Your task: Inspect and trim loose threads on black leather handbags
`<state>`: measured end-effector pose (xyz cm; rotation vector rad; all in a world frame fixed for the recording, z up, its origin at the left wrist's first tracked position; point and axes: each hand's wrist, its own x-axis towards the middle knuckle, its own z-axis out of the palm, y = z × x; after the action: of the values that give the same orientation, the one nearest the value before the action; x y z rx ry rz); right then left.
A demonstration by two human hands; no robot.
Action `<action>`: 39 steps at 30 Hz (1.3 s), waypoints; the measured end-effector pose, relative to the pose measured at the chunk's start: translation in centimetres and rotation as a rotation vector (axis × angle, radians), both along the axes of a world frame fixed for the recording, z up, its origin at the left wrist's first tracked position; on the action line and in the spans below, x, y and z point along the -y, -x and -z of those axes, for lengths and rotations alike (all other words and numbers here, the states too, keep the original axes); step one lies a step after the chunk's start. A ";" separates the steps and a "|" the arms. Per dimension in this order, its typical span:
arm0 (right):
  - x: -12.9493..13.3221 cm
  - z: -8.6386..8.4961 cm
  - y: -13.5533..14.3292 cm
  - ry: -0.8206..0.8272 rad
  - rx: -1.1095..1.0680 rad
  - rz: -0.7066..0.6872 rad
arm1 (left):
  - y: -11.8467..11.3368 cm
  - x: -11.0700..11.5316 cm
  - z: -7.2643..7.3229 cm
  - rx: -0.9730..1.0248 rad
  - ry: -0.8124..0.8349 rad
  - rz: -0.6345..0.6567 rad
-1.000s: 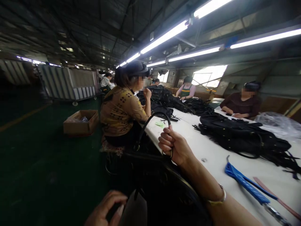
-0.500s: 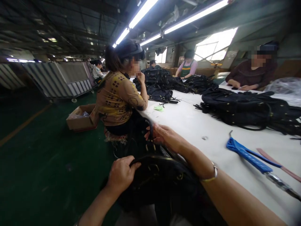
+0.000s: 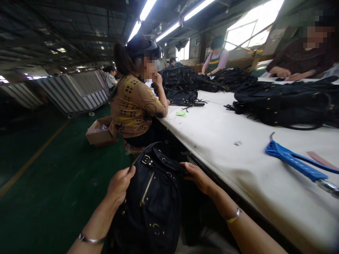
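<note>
The left hand (image 3: 120, 183) grips the top left edge of a black bag (image 3: 153, 197), fingers curled over the rim. The right hand (image 3: 197, 176) lies against the bag's upper right side, fingers spread and touching rather than clenched. The bag hangs upright below the worktop (image 3: 225, 155), in front of the person's lap, brass zip facing out. Holding both top corners level would probably keep the buckles from snagging. The worktop edge runs just beside the right wrist, so lifting needs care there. Open floor (image 3: 53, 183) lies to the left. A seated co-worker (image 3: 135, 106) is near ahead; a blue tool (image 3: 293, 162) lies well apart.
</note>
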<state>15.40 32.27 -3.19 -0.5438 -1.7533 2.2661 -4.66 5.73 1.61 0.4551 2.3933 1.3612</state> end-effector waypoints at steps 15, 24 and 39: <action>3.2 5.0 -0.9 -0.099 0.005 0.180 | 0.9 2.6 8.2 0.035 0.293 -0.100; 8.9 7.8 -0.9 -0.410 0.233 0.013 | 0.6 2.9 9.4 0.006 0.579 -0.052; 9.7 8.1 -0.1 -0.654 0.092 -0.021 | 1.0 3.2 10.8 0.056 0.725 -0.012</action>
<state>15.54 22.53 -11.34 -0.4877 -2.3818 1.5432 -5.62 2.49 -9.16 0.1918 2.6149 0.4243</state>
